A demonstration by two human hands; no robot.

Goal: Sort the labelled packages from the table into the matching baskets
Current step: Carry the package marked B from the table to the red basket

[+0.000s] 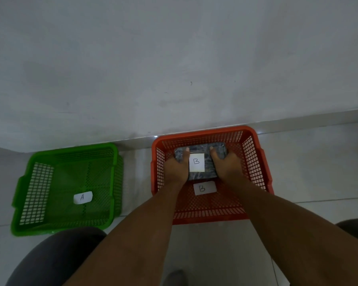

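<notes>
Inside red basket (tagged B), left hand and right hand both grip closed on package labelled B; green basket beside.

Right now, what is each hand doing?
Left hand: closed on the left end of the package marked B.
Right hand: closed on its right end, inside the red basket.

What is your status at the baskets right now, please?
Left hand and right hand gripping B package. Package inside red basket. Green basket holds only its label. Nothing obstructing.
</notes>
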